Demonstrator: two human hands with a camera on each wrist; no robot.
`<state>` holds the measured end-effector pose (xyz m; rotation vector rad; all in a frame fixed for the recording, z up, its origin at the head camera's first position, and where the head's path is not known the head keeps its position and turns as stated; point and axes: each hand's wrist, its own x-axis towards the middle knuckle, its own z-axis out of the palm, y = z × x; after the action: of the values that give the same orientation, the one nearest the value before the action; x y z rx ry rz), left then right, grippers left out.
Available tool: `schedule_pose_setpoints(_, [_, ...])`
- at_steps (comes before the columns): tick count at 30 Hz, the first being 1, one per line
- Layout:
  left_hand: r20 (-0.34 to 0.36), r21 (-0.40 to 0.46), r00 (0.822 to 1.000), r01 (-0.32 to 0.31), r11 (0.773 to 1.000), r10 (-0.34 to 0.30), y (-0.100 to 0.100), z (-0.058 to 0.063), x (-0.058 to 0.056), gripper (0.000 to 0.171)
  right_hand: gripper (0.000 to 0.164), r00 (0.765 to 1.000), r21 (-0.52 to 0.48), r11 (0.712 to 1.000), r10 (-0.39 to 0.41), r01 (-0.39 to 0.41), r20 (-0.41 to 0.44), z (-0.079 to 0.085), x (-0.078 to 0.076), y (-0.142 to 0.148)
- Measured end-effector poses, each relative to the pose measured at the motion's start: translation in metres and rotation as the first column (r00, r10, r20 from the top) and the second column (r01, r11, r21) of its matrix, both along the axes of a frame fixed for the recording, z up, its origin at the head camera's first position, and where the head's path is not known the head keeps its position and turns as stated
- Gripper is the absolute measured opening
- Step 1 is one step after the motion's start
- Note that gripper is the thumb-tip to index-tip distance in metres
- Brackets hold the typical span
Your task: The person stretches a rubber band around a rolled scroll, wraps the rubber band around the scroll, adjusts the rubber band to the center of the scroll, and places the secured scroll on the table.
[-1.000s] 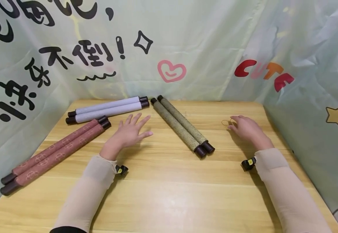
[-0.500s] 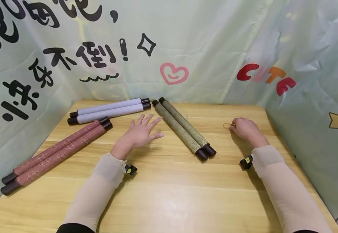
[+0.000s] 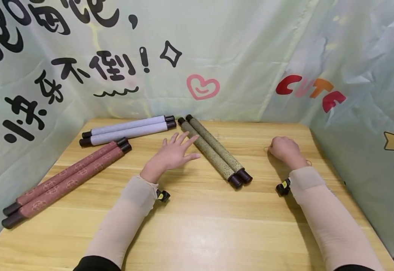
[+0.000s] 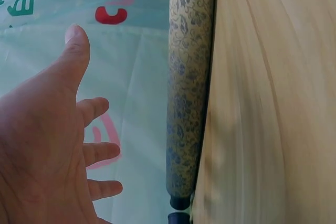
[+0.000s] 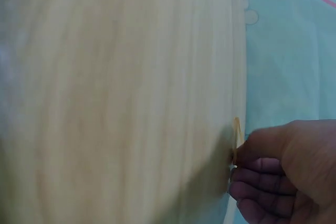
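My left hand (image 3: 170, 156) hovers with fingers spread, its fingertips overlapping the upper part of the green patterned scrolls (image 3: 214, 156) in the head view. In the left wrist view a green scroll (image 4: 186, 77) with a dark floral pattern lies beyond the bare palm. At the right of the table, my right hand (image 3: 285, 150) pinches a thin yellowish rubber band (image 5: 237, 127) between thumb and fingers. The other fingers are curled under. A thin loop (image 3: 309, 162) also shows at the right wrist.
Two red scrolls (image 3: 75, 182) with dark end knobs lie side by side at the left. Behind them rest two pale lilac scrolls (image 3: 132, 132). Printed fabric (image 3: 244, 56) hangs along the back and sides of the wooden table (image 3: 217, 233).
My left hand has moved right, closer to the green scrolls. The right hand's fingers have curled in more around the rubber band, near the same spot. The scrolls have stayed put.
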<state>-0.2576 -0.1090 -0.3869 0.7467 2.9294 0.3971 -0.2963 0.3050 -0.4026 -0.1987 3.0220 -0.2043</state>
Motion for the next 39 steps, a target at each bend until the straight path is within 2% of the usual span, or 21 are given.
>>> schedule_pose_setpoints(4, [-0.004,0.001,1.000,0.006,1.000,-0.006,0.009,0.000,-0.002,0.081,0.043,1.000,-0.003,1.000,-0.003,0.003,-0.002,-0.001,0.002,-0.002])
schedule_pose_setpoints(8, [-0.018,0.006,1.000,0.020,1.000,-0.020,0.017,0.002,-0.003,0.082,0.043,1.000,-0.015,1.000,0.001,-0.001,-0.004,0.000,0.005,-0.005])
schedule_pose_setpoints(12, [-0.025,0.010,0.999,0.048,0.999,-0.048,0.025,0.004,-0.003,0.084,0.036,0.999,-0.037,0.999,0.002,-0.004,-0.035,0.002,0.009,-0.009])
schedule_pose_setpoints(17, [-0.028,0.029,0.996,0.088,0.996,-0.087,0.034,0.007,-0.003,0.082,0.021,0.993,-0.064,0.998,0.020,-0.027,-0.114,0.009,0.015,-0.017])
schedule_pose_setpoints(26, [-0.037,0.074,0.991,0.135,0.988,-0.132,0.049,0.012,-0.003,0.079,0.019,0.982,-0.136,0.989,0.032,-0.057,-0.184,0.026,0.029,-0.035])
schedule_pose_setpoints(30, [-0.052,0.097,0.989,0.144,0.985,-0.139,0.054,0.013,-0.002,0.080,0.017,0.970,-0.178,0.981,0.038,-0.083,-0.240,0.031,0.035,-0.043])
schedule_pose_setpoints(35, [-0.072,0.129,0.987,0.151,0.980,-0.142,0.058,0.014,-0.001,0.080,0.015,0.943,-0.204,0.971,0.055,-0.127,-0.328,0.035,0.040,-0.053])
schedule_pose_setpoints(39, [-0.094,0.154,0.986,0.152,0.976,-0.139,0.062,0.017,0.000,0.080,0.015,0.928,-0.244,0.956,0.065,-0.164,-0.366,0.039,0.042,-0.060])
